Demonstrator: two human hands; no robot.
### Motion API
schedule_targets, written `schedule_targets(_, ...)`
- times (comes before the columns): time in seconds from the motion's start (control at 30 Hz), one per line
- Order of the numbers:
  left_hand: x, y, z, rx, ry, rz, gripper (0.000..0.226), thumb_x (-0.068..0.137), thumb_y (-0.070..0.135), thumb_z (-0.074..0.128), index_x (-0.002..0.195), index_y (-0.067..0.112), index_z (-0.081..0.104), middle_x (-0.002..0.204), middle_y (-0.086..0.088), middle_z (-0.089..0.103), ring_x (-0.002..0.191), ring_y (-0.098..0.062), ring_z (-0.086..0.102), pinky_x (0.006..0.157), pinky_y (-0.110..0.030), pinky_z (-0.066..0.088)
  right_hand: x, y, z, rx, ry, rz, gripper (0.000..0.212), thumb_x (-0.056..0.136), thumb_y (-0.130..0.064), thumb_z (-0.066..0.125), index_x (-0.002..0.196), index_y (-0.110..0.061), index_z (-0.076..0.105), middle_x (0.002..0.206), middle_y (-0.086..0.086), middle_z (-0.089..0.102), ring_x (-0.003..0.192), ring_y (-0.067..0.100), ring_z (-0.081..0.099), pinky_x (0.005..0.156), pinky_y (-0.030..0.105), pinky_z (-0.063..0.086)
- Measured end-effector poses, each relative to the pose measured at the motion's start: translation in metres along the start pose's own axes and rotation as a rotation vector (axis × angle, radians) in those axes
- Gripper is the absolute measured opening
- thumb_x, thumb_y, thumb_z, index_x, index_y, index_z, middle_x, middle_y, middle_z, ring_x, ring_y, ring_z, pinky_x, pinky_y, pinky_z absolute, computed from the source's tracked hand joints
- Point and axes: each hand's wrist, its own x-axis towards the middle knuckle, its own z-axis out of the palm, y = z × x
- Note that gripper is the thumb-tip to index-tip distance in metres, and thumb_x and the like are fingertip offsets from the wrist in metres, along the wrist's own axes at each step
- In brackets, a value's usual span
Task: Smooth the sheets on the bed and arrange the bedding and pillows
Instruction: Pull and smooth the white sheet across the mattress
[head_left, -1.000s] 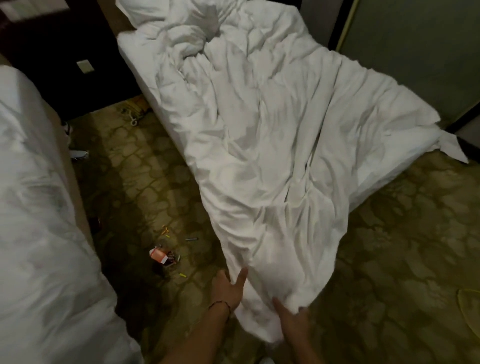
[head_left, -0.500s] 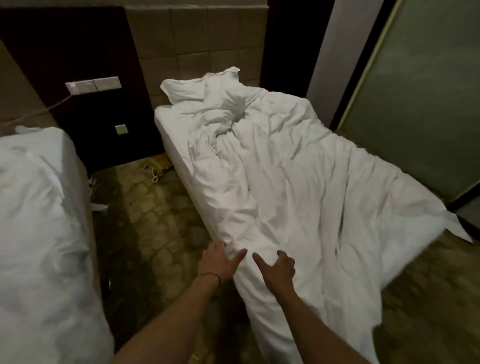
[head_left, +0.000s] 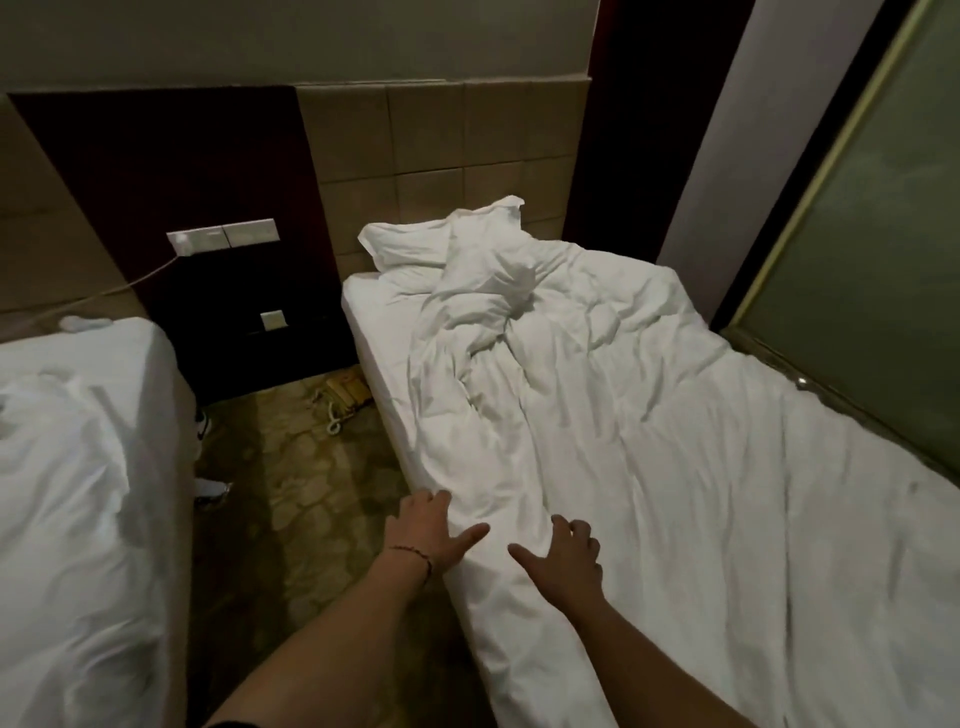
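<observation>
My left hand (head_left: 426, 530) and right hand (head_left: 563, 558) lie spread, apart, pressing the white duvet (head_left: 649, 467) along the bed's left edge.

Matt white cloth duvet (head_left: 649, 441), creased; pillow (head_left: 410, 249) smoother.

Two beds stand here: one bed (head_left: 374, 332) under one crumpled duvet (head_left: 649, 441), a second bed (head_left: 78, 493) at the left. Two pillows (head_left: 410, 249) (head_left: 488, 260) lie at the headboard; two hands, left hand (head_left: 423, 532) and right hand (head_left: 563, 558), touch the duvet
</observation>
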Motion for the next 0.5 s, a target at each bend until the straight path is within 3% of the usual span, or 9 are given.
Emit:
schedule_targets(0.37, 0.196, -0.046, -0.077, -0.026, 0.024, -0.111, 0.106, 0.065, 0.099, 0.026, 0.143, 0.028, 0.04, 0.14, -0.005, 0.046, 0.123, -0.029, 0.045, 0.101, -0.05, 0.044, 0.187, -0.119, -0.009, -0.025, -0.068, -0.043, 0.088, 0.083, -0.069, 0.058, 0.149, -0.019, 0.028, 0.151, 0.008, 0.026, 0.136, 0.03, 0.031, 0.104, 0.043, 0.038)
schedule_targets(0.5, 0.282, -0.066, -0.105, 0.001, -0.012, -0.063, 0.104, 0.069, 0.096, 0.03, 0.148, 0.028, 0.035, 0.148, -0.005, 0.04, 0.132, -0.029, 0.04, 0.107, -0.051, 0.039, 0.264, -0.173, -0.001, -0.02, -0.058, -0.025, 0.087, 0.084, -0.068, 0.058, 0.15, -0.02, 0.027, 0.152, 0.008, 0.025, 0.137, 0.029, 0.03, 0.104, 0.043, 0.036)
